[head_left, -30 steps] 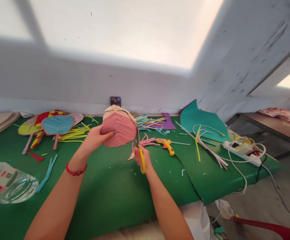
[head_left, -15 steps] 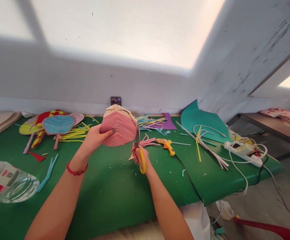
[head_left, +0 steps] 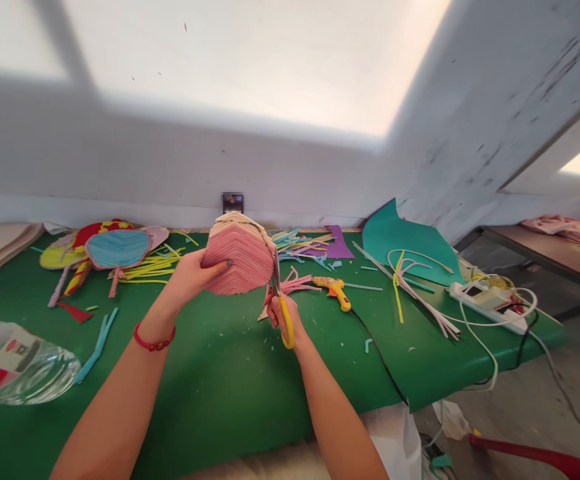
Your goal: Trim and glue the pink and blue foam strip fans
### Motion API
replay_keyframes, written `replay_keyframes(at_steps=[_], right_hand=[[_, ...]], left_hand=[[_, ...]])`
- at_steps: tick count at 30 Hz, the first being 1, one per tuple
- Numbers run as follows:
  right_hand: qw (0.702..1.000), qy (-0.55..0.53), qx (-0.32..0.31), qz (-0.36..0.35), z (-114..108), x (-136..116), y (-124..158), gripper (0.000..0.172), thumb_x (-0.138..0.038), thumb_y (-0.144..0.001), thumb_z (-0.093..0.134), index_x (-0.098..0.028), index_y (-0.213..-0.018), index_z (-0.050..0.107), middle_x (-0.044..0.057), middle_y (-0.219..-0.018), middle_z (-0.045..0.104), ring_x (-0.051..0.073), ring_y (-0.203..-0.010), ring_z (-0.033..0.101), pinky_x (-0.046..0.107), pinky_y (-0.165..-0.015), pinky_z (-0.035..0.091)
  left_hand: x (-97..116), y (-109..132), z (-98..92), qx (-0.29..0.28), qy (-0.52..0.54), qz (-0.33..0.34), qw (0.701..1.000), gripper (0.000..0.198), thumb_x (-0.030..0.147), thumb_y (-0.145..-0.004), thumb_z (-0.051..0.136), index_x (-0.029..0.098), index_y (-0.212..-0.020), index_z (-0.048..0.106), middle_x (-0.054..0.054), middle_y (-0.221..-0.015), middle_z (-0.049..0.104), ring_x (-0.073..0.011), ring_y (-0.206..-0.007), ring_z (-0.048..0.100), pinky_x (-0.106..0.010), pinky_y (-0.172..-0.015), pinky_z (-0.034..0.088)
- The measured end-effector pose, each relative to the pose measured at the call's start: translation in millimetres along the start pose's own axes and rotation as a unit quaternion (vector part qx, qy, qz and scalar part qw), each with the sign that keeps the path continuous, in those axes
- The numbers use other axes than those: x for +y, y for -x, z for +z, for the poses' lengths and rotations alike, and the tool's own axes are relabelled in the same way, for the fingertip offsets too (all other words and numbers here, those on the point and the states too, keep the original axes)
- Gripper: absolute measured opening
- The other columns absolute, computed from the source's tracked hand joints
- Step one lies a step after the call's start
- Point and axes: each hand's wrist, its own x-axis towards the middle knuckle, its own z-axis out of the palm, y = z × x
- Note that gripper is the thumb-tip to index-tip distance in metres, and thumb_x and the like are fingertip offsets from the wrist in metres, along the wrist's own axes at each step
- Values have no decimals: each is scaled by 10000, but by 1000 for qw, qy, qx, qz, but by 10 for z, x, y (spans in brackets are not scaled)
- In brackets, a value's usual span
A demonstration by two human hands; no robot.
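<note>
My left hand grips a rounded pink and cream panel by its left side, thumb across the front. Strips laid in a chevron pattern cover the panel, which is held up above the table. In my right hand is a pair of scissors with yellow handles. Their blades point up along the panel's right edge; whether they are cutting into it I cannot tell. Behind my right hand lie loose pink strips, beside a yellow glue gun.
The green table carries finished round pieces on stems and yellow strips at left, with a water bottle nearer. Teal sheet and a power strip with cables lie right. A phone-like device stands at the wall.
Almost nothing differs. Both hands, the panel and the scissors keep nearly the same place, with only a tiny shift of the view.
</note>
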Motion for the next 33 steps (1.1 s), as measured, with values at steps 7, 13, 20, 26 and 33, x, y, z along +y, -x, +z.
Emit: replay_keyframes(at_steps=[7,13,20,26,33], right_hand=[[998,-26,9,53,26,-60,27,549,-748,-696,526,-212,-710,408,-120,-421,328,34,-323,273,179,-315,240],[998,0,29,49,17,-34,27,522,-716,-703,546,-214,-679,404,-120,-405,333,32,-312,273,178,-317,230],[999,0,11,54,37,-74,28,518,-727,-702,518,-222,-683,408,-115,-374,346,52,-284,301,190,-291,247],[999,27,4,25,35,-141,48,531,-738,-739,461,-211,-687,427,-98,-394,369,57,-293,335,189,-305,261],[999,25,-27,-14,11,-27,4,578,-770,-736,438,-196,-779,495,-64,-506,434,68,-393,367,205,-378,325]], left_hand=[[-11,7,-51,-3,1,1,1000,426,507,-711,631,128,-900,674,-48,-866,697,-225,-785,612,-288,-663,456],[-19,1,-56,-8,-1,-2,1000,386,494,-713,633,136,-853,664,-40,-836,686,-211,-754,599,-288,-653,453],[7,20,-88,-6,-6,-2,1000,372,485,-713,634,141,-852,665,-34,-834,685,-210,-763,594,-277,-647,454],[7,18,-97,-12,-1,-5,1000,379,489,-711,629,141,-860,662,-33,-834,680,-207,-762,591,-273,-645,451],[-21,1,-114,-28,-10,-2,1000,417,504,-711,616,129,-887,661,-44,-823,672,-219,-761,587,-293,-646,456]])
